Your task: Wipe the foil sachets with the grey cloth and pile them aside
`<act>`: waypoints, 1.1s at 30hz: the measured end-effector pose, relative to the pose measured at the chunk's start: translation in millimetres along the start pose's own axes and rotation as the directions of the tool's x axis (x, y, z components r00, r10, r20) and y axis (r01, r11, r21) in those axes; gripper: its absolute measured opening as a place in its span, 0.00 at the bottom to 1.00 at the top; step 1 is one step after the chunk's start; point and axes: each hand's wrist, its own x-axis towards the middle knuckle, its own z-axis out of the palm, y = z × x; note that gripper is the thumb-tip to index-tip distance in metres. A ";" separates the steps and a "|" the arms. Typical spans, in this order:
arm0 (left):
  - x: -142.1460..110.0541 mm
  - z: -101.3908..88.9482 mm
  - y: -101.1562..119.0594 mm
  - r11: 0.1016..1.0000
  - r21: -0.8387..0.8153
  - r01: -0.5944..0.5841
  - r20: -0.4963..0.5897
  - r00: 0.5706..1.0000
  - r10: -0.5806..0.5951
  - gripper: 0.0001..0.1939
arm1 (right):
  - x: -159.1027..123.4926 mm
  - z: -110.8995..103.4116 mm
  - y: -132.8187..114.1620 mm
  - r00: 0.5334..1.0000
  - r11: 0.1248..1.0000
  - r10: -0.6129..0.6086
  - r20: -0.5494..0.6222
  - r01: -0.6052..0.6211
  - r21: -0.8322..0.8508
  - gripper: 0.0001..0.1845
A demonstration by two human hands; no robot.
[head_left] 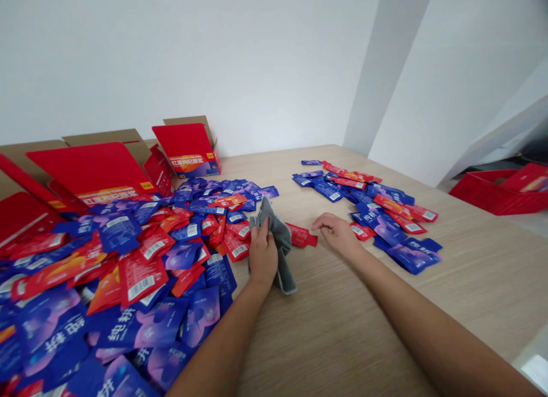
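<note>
My left hand (pixel 262 254) is closed on a grey cloth (pixel 282 243), which bunches up between the fingers and hangs down on the right side. Partly behind the cloth lies a red pouch (pixel 302 235) with its narrow end pointing right; whether the cloth touches it is hard to see. Just off that narrow end is my right hand (pixel 338 233), fingers loosely bent and a little apart, with nothing visible in them. A big heap of blue and red pouches (pixel 141 271) spreads to the left of my left hand. Right of my right hand lies a smaller, looser group of pouches (pixel 381 220).
Open red cartons (pixel 98 169) stand along the back left, and one more red carton (pixel 188 149) is by the wall. The wooden table (pixel 342 328) meets the white wall (pixel 257 60) behind. Off the table's right side sits a red box (pixel 488 191).
</note>
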 end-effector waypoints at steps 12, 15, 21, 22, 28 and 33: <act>-18.1 2.7 14.2 0.923 0.244 -0.299 0.217 0.944 0.248 0.25 | -3.5 25.1 -15.6 0.908 0.927 0.352 0.230 -0.304 -0.220 0.07; -26.5 10.4 20.0 0.835 0.277 -0.476 0.372 0.854 0.363 0.26 | -5.3 29.0 -15.8 0.926 0.952 0.300 0.230 -0.304 -0.017 0.13; -24.1 12.5 19.8 0.853 0.312 -0.418 0.371 0.880 0.296 0.26 | -6.6 30.2 -30.7 0.917 0.966 0.250 0.311 -0.257 -0.018 0.14; -22.3 10.5 18.7 0.874 0.285 -0.394 0.323 0.898 0.300 0.25 | -7.7 31.5 -34.3 0.915 0.970 0.243 0.323 -0.232 -0.075 0.12; -15.1 5.1 15.6 0.915 0.294 -0.276 0.229 0.950 0.213 0.23 | -15.2 45.2 -47.2 0.960 0.925 0.120 0.253 -0.015 -0.379 0.16; -15.3 4.7 18.6 0.874 0.374 -0.310 0.280 0.936 0.212 0.23 | -8.1 38.5 -33.3 0.959 0.934 0.104 0.265 -0.003 -0.357 0.14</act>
